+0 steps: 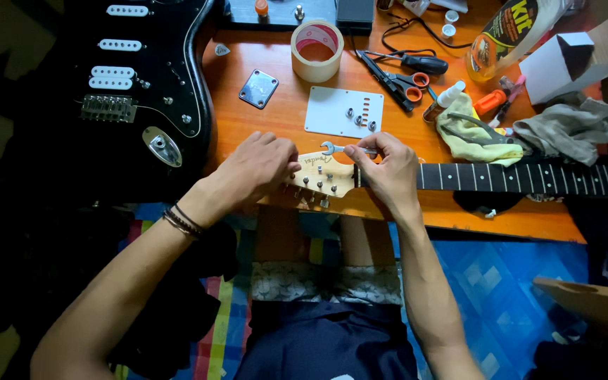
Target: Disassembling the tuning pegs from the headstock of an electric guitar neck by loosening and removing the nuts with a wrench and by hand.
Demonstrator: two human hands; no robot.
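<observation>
Working the tuner hardware on a detached guitar neck (529, 179): the pale headstock (324, 176) lies flat at the front edge of the orange surface (262, 127), dark fretboard running off to the right. Left hand (258, 169) is clamped over the far end of the headstock, fingers curled down on it to stop it rotating. Right hand (388, 172) sits at the nut end, fingers pinched on a small open-end wrench (339, 148), its head lying just above the headstock's top edge and close to the upper row of tuner posts. My read: the step is tightening or loosening a tuner nut, wrench not clearly seated yet; can't tell if the head is on a nut. Next move calls for dropping the wrench head squarely over one post and turning in short arcs while the left hand keeps the headstock pinned, little swing room before it fouls the left fingers. Around it: black guitar body (142, 77) to the left, chrome neck plate (259, 89), white back plate (344, 111) with loose small parts on it, tape roll (317, 51), red-handled scissors (402, 77), rags at right.
</observation>
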